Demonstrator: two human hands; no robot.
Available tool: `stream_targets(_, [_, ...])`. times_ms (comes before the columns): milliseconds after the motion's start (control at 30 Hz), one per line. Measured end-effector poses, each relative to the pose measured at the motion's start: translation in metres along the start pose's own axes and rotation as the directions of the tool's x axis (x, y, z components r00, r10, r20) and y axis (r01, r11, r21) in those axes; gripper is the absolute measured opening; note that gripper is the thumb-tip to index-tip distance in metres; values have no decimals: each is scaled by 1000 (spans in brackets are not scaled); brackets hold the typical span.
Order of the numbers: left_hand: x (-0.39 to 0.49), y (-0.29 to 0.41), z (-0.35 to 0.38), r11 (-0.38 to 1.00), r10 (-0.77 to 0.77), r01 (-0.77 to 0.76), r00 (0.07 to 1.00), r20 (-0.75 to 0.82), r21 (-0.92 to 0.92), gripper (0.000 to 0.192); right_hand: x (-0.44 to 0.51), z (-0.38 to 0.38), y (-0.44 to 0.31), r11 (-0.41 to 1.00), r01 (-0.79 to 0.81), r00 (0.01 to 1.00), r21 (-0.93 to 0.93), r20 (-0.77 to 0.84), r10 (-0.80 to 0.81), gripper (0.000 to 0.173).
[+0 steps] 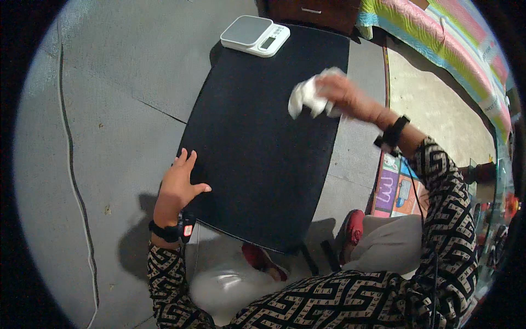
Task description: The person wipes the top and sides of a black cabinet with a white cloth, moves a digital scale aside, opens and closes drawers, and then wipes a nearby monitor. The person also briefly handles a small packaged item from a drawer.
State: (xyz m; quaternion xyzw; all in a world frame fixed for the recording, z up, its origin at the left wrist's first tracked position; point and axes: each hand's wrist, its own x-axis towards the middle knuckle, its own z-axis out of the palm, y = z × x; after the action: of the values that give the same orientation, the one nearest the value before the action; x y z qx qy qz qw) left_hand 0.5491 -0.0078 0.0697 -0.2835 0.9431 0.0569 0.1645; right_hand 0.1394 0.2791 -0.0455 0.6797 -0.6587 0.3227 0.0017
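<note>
My right hand [339, 92] grips a crumpled white cloth [305, 98] over the right side of a black tabletop [263, 152]. Both hand and cloth are blurred, and I cannot tell whether the cloth touches the surface. My left hand [176, 191] rests at the table's left edge, fingers apart and holding nothing. At the far end of the table stands a white digital kitchen scale [257, 36] with a grey weighing plate, a small display and buttons.
Beyond the table is a dark wooden drawer front [314, 14]. A bed with a striped quilt [435, 41] lies at the upper right, above a colourful mat [396, 187]. Along the grey floor at left runs a cable [72, 164]. Red shoes [354, 226] show below.
</note>
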Motion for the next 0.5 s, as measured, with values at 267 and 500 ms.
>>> stream_targets(267, [-1, -12, 13, 949, 300, -314, 908, -293, -2, 96, 53, -42, 190, 899, -285, 958, -333, -97, 268, 37])
stream_targets(500, [-6, 0, 5, 992, 120, -123, 978, -168, -7, 101, 41, -27, 106, 832, -322, 946, -452, -130, 295, 45])
